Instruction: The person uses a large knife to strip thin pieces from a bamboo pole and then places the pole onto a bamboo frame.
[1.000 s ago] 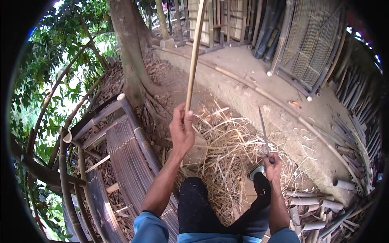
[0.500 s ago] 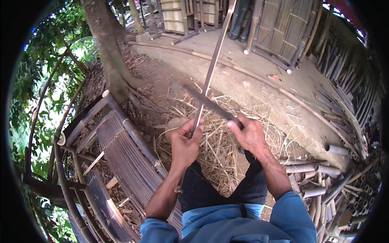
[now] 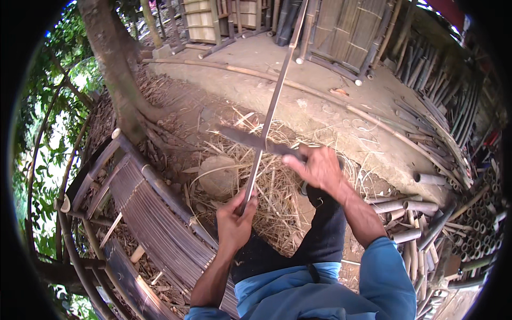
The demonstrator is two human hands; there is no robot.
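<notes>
My left hand (image 3: 233, 223) grips the near end of a long, narrow bamboo strip (image 3: 274, 101), its fingers closed round it. The strip slants up and away past the top edge of the picture, dark on one face and pale along the edge. In my right hand (image 3: 321, 169) is the handle of a machete (image 3: 240, 136) with a dark, broad blade. The blade points left and crosses the strip a little beyond my left hand. Whether its edge bites into the strip I cannot tell.
Pale shavings (image 3: 282, 205) cover the ground between my legs, beside a round block (image 3: 217, 175). A slatted bamboo bench (image 3: 154, 205) stands close on my left. A tree (image 3: 114, 69) rises beyond it. Cut bamboo pieces (image 3: 426, 208) lie at right; a long pole (image 3: 320, 96) crosses the ledge ahead.
My left hand has drawn nearer to my body, leaving more strip between it and the blade. The machete has swung to a flatter angle across the strip. The whole view has shifted slightly.
</notes>
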